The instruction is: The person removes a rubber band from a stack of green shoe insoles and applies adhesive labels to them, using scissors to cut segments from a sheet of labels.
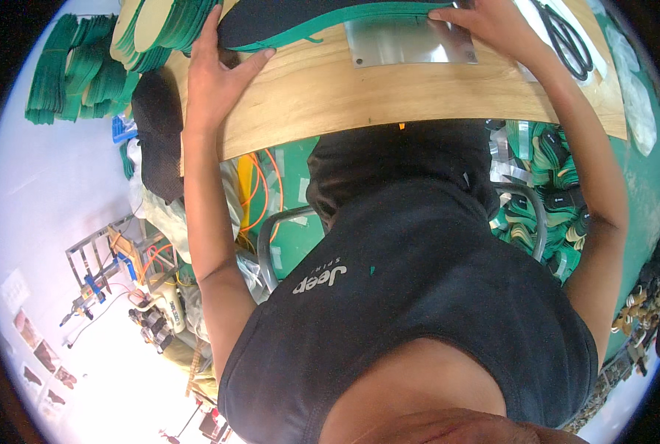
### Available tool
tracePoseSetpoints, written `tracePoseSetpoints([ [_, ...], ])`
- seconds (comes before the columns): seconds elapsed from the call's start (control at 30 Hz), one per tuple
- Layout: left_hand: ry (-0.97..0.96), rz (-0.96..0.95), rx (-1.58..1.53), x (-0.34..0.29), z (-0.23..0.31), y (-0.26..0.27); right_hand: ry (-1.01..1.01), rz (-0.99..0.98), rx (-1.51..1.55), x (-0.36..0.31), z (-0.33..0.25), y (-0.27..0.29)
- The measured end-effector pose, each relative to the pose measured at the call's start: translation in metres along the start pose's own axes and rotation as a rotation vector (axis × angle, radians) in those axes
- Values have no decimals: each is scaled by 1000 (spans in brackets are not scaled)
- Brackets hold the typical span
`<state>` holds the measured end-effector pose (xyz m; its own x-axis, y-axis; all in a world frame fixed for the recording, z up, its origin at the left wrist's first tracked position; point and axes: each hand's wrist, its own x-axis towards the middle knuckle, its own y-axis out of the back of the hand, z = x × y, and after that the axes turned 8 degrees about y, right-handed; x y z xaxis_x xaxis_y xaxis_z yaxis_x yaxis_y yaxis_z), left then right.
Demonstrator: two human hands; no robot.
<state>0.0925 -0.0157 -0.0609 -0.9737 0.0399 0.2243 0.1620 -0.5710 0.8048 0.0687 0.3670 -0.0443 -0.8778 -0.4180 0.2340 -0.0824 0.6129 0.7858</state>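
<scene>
A long insole (300, 24), black on top with a green edge, lies across the wooden table (300, 100) at the top of the view. Around its left end is my left hand (217, 81), the thumb on the green edge and the forefinger against the tip. My right hand (496, 31) grips the right part, its fingertips at the green edge; the frame cuts off the far side. Beneath that right part sits a shiny metal plate (389, 52) with small holes in its corners. A short green strand (313, 40) sticks out from the insole's near edge.
Stacks of green and cream insoles (149, 37) stand at the far left, beside a black cloth-like item (156, 133) over the table's edge. Black-handled scissors (567, 41) lie at the right. More insoles (552, 200) are heaped below the table. Orange cords (274, 192) hang at left.
</scene>
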Motion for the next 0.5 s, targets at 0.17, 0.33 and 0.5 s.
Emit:
tracePoseSetpoints([
  [0.17,118,-88,-162,16,-21,-3,72,80,90,5,13,-5],
  [0.33,-54,-34,-272,15,-28,-7,-63,51,157,2,9,-2],
  [0.5,18,-72,-311,15,-26,-5,-13,86,121,-4,9,-6],
])
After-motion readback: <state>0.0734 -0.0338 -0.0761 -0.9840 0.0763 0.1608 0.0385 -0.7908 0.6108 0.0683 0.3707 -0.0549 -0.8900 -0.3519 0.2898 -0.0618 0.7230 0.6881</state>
